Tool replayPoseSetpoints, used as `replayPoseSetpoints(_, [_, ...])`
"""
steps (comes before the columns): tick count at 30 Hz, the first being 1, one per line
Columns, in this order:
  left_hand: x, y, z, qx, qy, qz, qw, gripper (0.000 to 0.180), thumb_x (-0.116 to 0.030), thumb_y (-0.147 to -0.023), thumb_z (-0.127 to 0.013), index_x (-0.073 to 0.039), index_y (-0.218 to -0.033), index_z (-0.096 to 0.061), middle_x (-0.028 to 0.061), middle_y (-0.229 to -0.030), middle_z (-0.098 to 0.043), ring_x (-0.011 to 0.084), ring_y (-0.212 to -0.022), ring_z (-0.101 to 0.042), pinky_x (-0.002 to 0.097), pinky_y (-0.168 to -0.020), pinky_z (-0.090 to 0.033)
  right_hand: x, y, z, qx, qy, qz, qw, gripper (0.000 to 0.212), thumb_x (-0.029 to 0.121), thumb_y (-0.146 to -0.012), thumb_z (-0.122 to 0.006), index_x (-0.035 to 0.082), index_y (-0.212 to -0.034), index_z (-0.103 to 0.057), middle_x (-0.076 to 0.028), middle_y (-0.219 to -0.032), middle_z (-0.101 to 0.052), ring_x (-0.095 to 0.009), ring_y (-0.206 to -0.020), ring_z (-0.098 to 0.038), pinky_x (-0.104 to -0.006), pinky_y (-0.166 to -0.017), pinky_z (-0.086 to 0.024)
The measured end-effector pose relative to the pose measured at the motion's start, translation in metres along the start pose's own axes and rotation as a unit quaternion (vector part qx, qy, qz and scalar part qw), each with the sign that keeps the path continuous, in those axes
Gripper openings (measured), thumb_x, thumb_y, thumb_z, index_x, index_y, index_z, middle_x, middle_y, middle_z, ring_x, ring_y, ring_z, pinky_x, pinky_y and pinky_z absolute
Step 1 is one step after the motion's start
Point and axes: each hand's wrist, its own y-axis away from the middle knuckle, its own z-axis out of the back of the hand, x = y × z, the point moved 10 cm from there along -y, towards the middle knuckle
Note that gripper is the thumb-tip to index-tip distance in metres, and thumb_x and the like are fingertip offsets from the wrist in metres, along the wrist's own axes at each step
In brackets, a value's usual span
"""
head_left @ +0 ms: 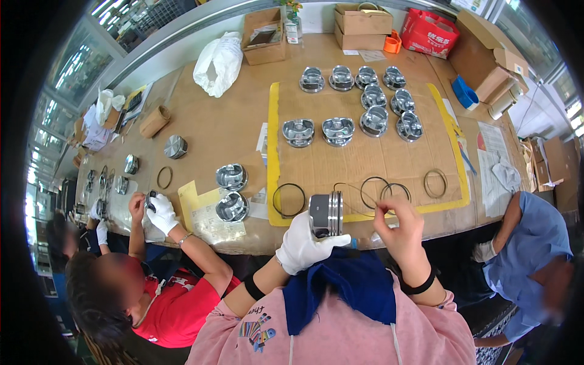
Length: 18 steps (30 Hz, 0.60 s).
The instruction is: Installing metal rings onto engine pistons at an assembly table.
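Observation:
My left hand, in a white glove, grips a piston with a dark grey skirt and bright grooves, tilted on its side above the front table edge. To its right, my bare right hand is closed in a pinch on a thin piston ring, which arcs leftward toward the piston. Whether the ring touches the piston, I cannot tell. Beyond my hands, a dark ring and two overlapping dark rings lie on the cardboard, with brass-coloured rings farther right.
Several shiny pistons stand on the yellow-edged cardboard mat. Two more pistons sit left of it. A co-worker in red handles a dark part at left; a person in blue is at right. Boxes line the back.

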Motion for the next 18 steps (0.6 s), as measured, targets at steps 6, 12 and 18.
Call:
replayPoseSetpoints(6, [-0.005,0.001,-0.011,0.066,0.044,-0.019,0.997,0.046,-0.023,-0.064,-0.082,0.000,-0.094,-0.055,0.0031,-0.075,-0.057,0.0104,-0.065,-0.051,0.0262,-0.063,-0.047,0.017,-0.019,-0.027,0.126,0.073,0.092,0.985,0.031,0.000,-0.065,-0.063,0.007,-0.096,-0.064,-0.005,-0.078,-0.058,-0.023,-0.072,-0.057,-0.0330,-0.063,-0.047])
replayPoseSetpoints(12, [-0.003,0.001,-0.019,0.118,0.043,-0.034,0.992,0.049,-0.021,-0.063,-0.081,0.000,-0.099,-0.055,0.0040,-0.080,-0.057,0.0112,-0.069,-0.051,0.0264,-0.066,-0.047,0.017,-0.018,-0.038,0.162,0.059,0.112,0.979,0.034,0.002,-0.065,-0.063,0.010,-0.097,-0.065,-0.003,-0.080,-0.057,-0.022,-0.076,-0.056,-0.0332,-0.065,-0.047])
replayPoseSetpoints(18, [-0.004,0.001,-0.022,0.135,0.025,-0.043,0.990,0.048,-0.022,-0.064,-0.081,0.000,-0.098,-0.055,0.0042,-0.080,-0.057,0.0121,-0.069,-0.051,0.0270,-0.066,-0.047,0.017,-0.017,-0.036,0.159,0.063,0.108,0.979,0.035,0.001,-0.064,-0.063,0.010,-0.098,-0.065,-0.003,-0.080,-0.057,-0.022,-0.076,-0.056,-0.0333,-0.066,-0.047])
